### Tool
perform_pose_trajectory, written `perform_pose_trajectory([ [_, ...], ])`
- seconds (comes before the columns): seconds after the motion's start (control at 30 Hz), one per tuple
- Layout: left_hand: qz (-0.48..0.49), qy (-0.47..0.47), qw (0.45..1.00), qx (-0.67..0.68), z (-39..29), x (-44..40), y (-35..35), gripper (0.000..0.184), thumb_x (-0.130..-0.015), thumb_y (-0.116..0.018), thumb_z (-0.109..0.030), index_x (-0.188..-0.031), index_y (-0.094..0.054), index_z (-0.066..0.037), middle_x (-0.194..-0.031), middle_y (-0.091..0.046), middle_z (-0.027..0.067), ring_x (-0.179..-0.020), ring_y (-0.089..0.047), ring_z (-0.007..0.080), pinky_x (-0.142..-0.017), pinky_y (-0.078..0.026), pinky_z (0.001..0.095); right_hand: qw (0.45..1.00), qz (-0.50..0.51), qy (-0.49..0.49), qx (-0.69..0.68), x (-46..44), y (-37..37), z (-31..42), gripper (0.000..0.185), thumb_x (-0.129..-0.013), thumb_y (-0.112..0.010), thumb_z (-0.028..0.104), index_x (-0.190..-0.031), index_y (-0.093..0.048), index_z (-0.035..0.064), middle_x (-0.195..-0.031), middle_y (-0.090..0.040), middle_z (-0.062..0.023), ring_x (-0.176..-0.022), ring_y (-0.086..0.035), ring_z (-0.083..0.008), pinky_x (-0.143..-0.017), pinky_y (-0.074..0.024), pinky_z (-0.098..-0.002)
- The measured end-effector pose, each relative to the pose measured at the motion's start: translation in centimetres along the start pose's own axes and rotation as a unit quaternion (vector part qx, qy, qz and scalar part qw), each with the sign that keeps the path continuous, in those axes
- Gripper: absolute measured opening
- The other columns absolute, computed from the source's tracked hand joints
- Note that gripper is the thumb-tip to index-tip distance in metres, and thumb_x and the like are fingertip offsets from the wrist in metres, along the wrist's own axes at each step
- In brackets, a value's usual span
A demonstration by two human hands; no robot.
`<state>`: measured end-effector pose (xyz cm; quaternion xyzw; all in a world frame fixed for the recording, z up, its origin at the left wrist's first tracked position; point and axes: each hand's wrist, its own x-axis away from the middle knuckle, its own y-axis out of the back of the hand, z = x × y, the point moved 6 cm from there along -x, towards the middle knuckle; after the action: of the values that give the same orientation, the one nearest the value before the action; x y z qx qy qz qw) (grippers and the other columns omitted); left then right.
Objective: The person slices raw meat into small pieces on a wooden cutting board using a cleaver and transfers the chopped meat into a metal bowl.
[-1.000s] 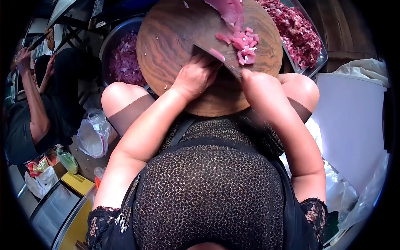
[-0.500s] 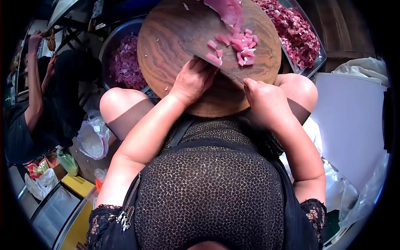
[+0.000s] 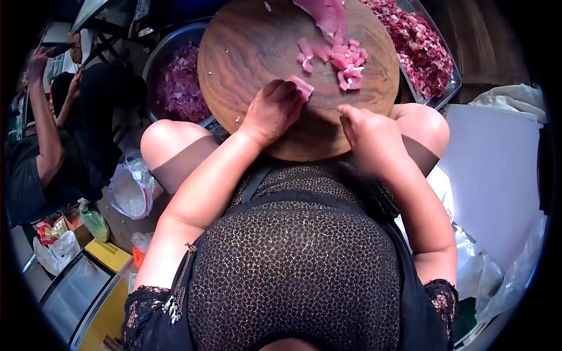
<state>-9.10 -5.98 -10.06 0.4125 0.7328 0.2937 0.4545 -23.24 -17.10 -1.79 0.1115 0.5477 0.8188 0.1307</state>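
On the round wooden chopping board (image 3: pixel 246 64), my left hand (image 3: pixel 272 112) has its fingers curled over a strip of pink meat (image 3: pixel 301 88), pressing it to the wood. My right hand (image 3: pixel 372 133) is closed at the board's near right edge, round the handle of a knife. The blade is hard to make out, seen nearly edge-on over a dark patch of the board. Beyond the hands lie a small heap of cut meat chunks (image 3: pixel 349 67) and a larger slab of meat (image 3: pixel 328 19) at the far edge.
A metal bowl of cut meat (image 3: pixel 182 88) stands left of the board, a tray of chopped meat (image 3: pixel 418 50) right. Another person (image 3: pixel 44 152) sits at far left, hands raised. Plastic bags (image 3: pixel 130 190) lie on the floor; a pale panel (image 3: pixel 492 169) stands at right.
The knife blade, plainly visible before across the board beside my left fingers, now barely shows. The meat strip under my left hand is more exposed. The board has shifted slightly right in view.
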Motion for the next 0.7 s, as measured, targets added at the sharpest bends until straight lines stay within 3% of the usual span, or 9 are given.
perform_pose_trajectory([
  [0.07,-0.026,-0.011,1.000,0.006,-0.2,-0.4,0.1,0.034,-0.078,-0.073,-0.011,-0.111,-0.069,-0.006,-0.111,-0.064,0.0101,-0.104,-0.060,0.0309,-0.092,-0.050,0.0388,0.999,0.034,-0.011,0.021,0.2,0.5,0.0,0.011,-0.090,-0.055,0.012,-0.094,-0.062,0.0043,-0.078,-0.067,-0.0189,-0.074,-0.068,-0.0372,-0.065,-0.0539,-0.0481],
  [0.13,-0.083,-0.046,0.995,0.021,-0.8,-0.7,1.2,0.023,-0.082,-0.069,-0.011,-0.104,-0.070,-0.006,-0.104,-0.064,0.0092,-0.096,-0.060,0.0317,-0.085,-0.053,0.0393,0.994,0.103,-0.030,0.032,-0.1,0.2,0.2,0.009,-0.088,-0.054,0.009,-0.089,-0.061,0.0033,-0.077,-0.067,-0.0188,-0.073,-0.068,-0.0373,-0.064,-0.0539,-0.0485],
  [0.2,-0.061,-0.032,0.997,0.023,-0.6,-0.5,1.2,0.023,-0.081,-0.070,-0.012,-0.104,-0.070,-0.006,-0.104,-0.064,0.0094,-0.096,-0.060,0.0313,-0.086,-0.052,0.0392,0.992,0.110,-0.033,0.042,-1.5,-0.5,1.1,0.009,-0.086,-0.053,0.008,-0.086,-0.060,0.0028,-0.077,-0.067,-0.0192,-0.073,-0.068,-0.0374,-0.064,-0.0541,-0.0487],
  [0.33,-0.040,-0.060,0.997,0.019,-0.5,-0.3,0.8,0.026,-0.079,-0.070,-0.013,-0.105,-0.070,-0.006,-0.106,-0.064,0.0093,-0.098,-0.061,0.0295,-0.089,-0.051,0.0389,0.998,0.056,0.007,0.031,-5.1,-3.9,0.3,0.012,-0.089,-0.053,0.012,-0.088,-0.061,0.0034,-0.078,-0.068,-0.0192,-0.074,-0.068,-0.0383,-0.065,-0.0543,-0.0493],
  [0.4,-0.040,-0.049,0.998,0.005,-0.7,0.2,0.9,0.026,-0.079,-0.070,-0.014,-0.105,-0.071,-0.007,-0.107,-0.064,0.0088,-0.099,-0.061,0.0281,-0.090,-0.051,0.0383,0.999,-0.037,-0.030,-0.022,-5.6,-2.9,0.0,0.017,-0.093,-0.055,0.017,-0.102,-0.063,0.0045,-0.086,-0.068,-0.0196,-0.081,-0.067,-0.0392,-0.071,-0.0535,-0.0495],
  [0.43,-0.054,-0.047,0.997,0.004,-0.7,0.2,1.2,0.026,-0.079,-0.070,-0.014,-0.105,-0.071,-0.008,-0.107,-0.064,0.0086,-0.098,-0.061,0.0280,-0.090,-0.051,0.0379,0.999,-0.017,-0.049,-0.004,-5.3,-2.5,-0.3,0.020,-0.095,-0.055,0.019,-0.104,-0.064,0.0045,-0.087,-0.069,-0.0194,-0.083,-0.066,-0.0389,-0.073,-0.0531,-0.0493],
  [0.53,-0.069,-0.063,0.995,-0.015,-1.1,1.0,1.3,0.025,-0.080,-0.069,-0.012,-0.104,-0.070,-0.008,-0.105,-0.064,0.0084,-0.096,-0.061,0.0280,-0.087,-0.052,0.0377,1.000,-0.024,-0.015,-0.002,-2.1,-1.2,0.7,0.014,-0.093,-0.053,0.016,-0.092,-0.061,0.0046,-0.082,-0.069,-0.0176,-0.078,-0.068,-0.0361,-0.069,-0.0544,-0.0477],
  [0.57,-0.063,-0.045,0.997,-0.010,-0.8,1.1,0.9,0.024,-0.080,-0.069,-0.011,-0.104,-0.070,-0.008,-0.104,-0.064,0.0083,-0.095,-0.061,0.0283,-0.086,-0.052,0.0382,1.000,0.014,-0.020,-0.008,-1.0,-0.8,1.1,0.020,-0.096,-0.055,0.020,-0.103,-0.064,0.0034,-0.084,-0.068,-0.0209,-0.081,-0.066,-0.0396,-0.071,-0.0529,-0.0492],
  [0.7,-0.064,-0.035,0.997,0.013,-0.6,0.3,1.4,0.021,-0.082,-0.068,-0.011,-0.102,-0.070,-0.008,-0.101,-0.063,0.0083,-0.093,-0.060,0.0297,-0.084,-0.052,0.0392,0.992,0.108,-0.056,0.026,0.3,-0.3,1.4,0.016,-0.095,-0.053,0.015,-0.096,-0.062,0.0015,-0.078,-0.065,-0.0225,-0.079,-0.066,-0.0408,-0.068,-0.0524,-0.0500],
])
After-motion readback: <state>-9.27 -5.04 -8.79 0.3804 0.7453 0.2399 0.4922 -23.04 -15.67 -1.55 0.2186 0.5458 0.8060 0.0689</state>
